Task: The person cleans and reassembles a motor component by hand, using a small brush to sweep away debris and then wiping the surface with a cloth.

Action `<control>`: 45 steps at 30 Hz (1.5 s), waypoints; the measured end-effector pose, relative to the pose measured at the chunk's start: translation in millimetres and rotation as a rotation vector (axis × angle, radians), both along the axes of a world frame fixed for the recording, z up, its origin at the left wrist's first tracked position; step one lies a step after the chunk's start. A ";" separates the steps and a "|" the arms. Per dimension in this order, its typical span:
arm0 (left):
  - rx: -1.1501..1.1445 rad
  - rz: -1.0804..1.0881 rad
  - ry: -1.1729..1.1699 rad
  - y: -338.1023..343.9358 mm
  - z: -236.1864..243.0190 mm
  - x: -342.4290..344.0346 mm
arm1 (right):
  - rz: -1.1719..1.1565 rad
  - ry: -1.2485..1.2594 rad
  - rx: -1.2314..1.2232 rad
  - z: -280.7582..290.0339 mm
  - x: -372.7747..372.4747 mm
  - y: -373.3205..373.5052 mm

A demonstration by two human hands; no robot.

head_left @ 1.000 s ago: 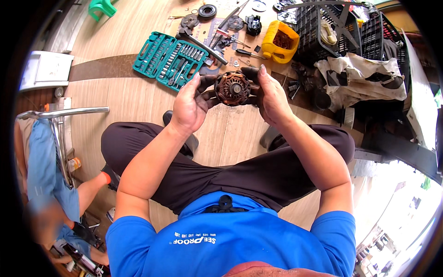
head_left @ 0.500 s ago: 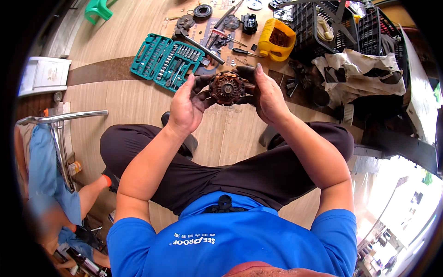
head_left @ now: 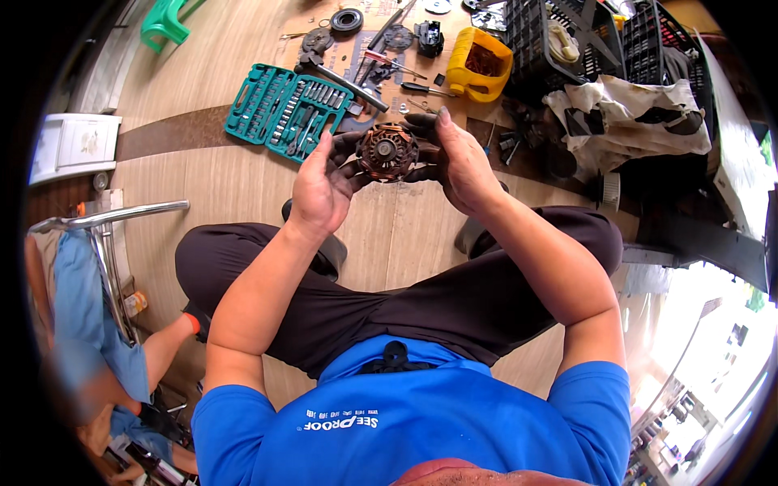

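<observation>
A round, rusty-brown motor part (head_left: 386, 151) with copper windings and a central hub is held between my two hands, above the floor. My left hand (head_left: 328, 182) grips it from the left, with blackened fingers curled round its side. My right hand (head_left: 462, 166) holds its right side, thumb raised and dark fingers against the part. Just behind it lie an open teal socket set (head_left: 288, 113), a long metal bar (head_left: 356, 89) and screwdrivers (head_left: 417, 87).
Parts lie on cardboard (head_left: 328, 16), beside a cut yellow jug (head_left: 478, 65). Black crates (head_left: 551, 44) and a stained cloth (head_left: 616, 121) stand at right. A green stool (head_left: 166, 24) is back left; another person's bare leg (head_left: 166, 356) and a chrome bar (head_left: 138, 206) are at left.
Both hands have shifted slightly leftward with the motor part, which has turned a little so its face and hub show differently. The grip stays on it.
</observation>
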State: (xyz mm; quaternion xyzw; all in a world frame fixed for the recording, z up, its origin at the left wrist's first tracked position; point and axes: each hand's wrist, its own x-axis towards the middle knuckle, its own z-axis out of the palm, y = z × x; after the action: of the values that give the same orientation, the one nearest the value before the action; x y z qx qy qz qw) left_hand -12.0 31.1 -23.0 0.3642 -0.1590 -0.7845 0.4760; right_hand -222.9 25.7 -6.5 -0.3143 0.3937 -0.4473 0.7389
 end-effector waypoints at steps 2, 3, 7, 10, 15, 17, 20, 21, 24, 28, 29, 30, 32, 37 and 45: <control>0.004 0.005 0.005 0.0 1.1 -0.9 | -0.002 0.010 -0.015 1.4 0.7 0.3; 0.005 0.009 0.007 -0.1 1.5 -1.1 | -0.002 0.014 -0.022 1.8 1.0 0.4; -0.004 -0.005 0.011 -0.6 0.4 -0.3 | 0.018 -0.005 0.014 2.9 -0.2 0.4; 0.004 -0.007 0.000 -0.8 -1.5 0.4 | 0.034 -0.004 0.041 5.1 -1.9 1.0; 0.001 -0.029 0.002 -1.0 -4.3 2.5 | 0.036 0.003 0.040 6.7 -1.8 1.4; 0.004 -0.018 -0.005 -0.8 -2.4 0.9 | 0.033 -0.006 0.037 4.4 -1.7 1.3; 0.005 -0.013 -0.014 -1.1 -1.4 0.2 | 0.031 -0.011 0.018 0.7 -2.5 1.0; 0.004 -0.012 -0.018 -1.2 -1.3 0.5 | 0.032 -0.012 0.009 0.5 -2.4 0.8; 0.028 0.019 -0.027 -1.4 -1.1 0.1 | 0.040 -0.023 0.001 2.4 -3.1 1.0; -0.011 0.007 -0.015 -1.1 -1.0 0.1 | 0.041 -0.066 0.008 6.1 -1.9 2.2; -0.037 -0.006 -0.006 -1.3 0.2 0.2 | 0.047 -0.068 0.006 7.3 -1.6 2.4; -0.063 -0.020 0.004 -1.3 0.5 0.0 | 0.053 -0.069 0.004 7.7 -1.6 2.7; -0.053 0.013 0.002 -1.0 0.2 -0.7 | 0.046 -0.066 -0.010 8.0 -1.2 2.9; -0.082 0.018 -0.006 -0.3 -4.5 0.1 | 0.034 -0.062 -0.026 6.6 -0.9 3.4; -0.131 0.010 -0.076 1.6 -2.0 -3.7 | 0.042 -0.092 -0.026 4.9 -2.6 4.4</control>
State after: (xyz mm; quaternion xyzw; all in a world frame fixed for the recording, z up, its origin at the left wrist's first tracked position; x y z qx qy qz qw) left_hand -15.7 32.7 -25.0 0.3624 -0.2264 -0.7557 0.4963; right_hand -225.4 30.1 -1.6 -0.3112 0.3467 -0.4507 0.7614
